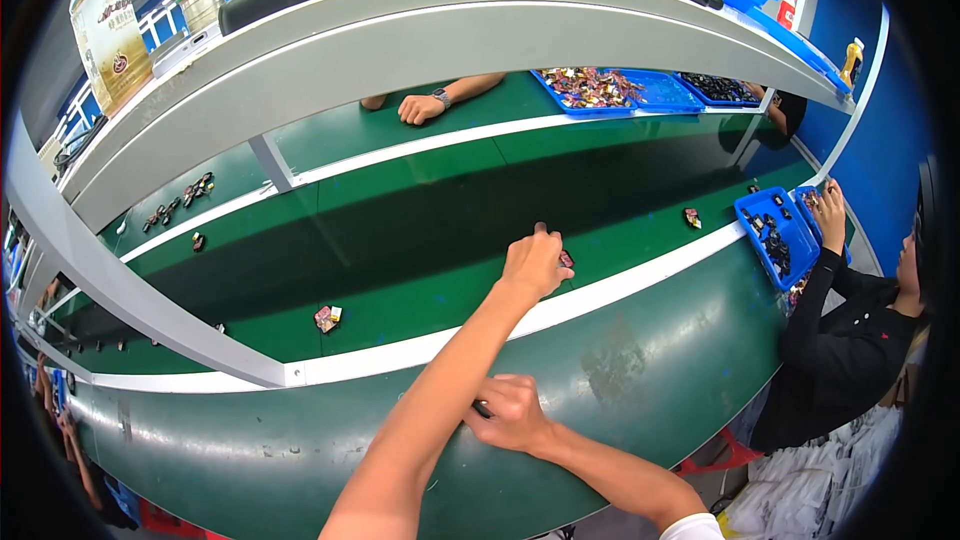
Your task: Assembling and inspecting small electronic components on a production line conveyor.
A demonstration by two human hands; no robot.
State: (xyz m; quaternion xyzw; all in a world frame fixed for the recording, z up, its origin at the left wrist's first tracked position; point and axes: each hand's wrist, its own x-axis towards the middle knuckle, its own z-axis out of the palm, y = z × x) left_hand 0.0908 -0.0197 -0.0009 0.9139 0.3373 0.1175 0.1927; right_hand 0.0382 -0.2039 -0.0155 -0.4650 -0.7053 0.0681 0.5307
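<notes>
My left hand [537,265] reaches out over the green conveyor belt [420,300], its fingers curled round a small reddish part [566,259] that shows beside the thumb. Whether that part still rests on the belt is hard to see. Closer to me, my right hand [512,415] is closed above the green worktop, under my left forearm. A bit of a small black part [482,407] peeks out between its thumb and fingers; the rest is hidden. Another small part [327,319], pinkish and white, lies on the belt to the left, and a similar one [692,217] to the right.
A white rail [640,275] divides belt from worktop. A grey shelf [450,25] arches over the far side. At right, a co-worker in black handles blue trays [785,240] of parts. Across the belt rest another person's hands [422,108], near a blue tray [590,112] of parts.
</notes>
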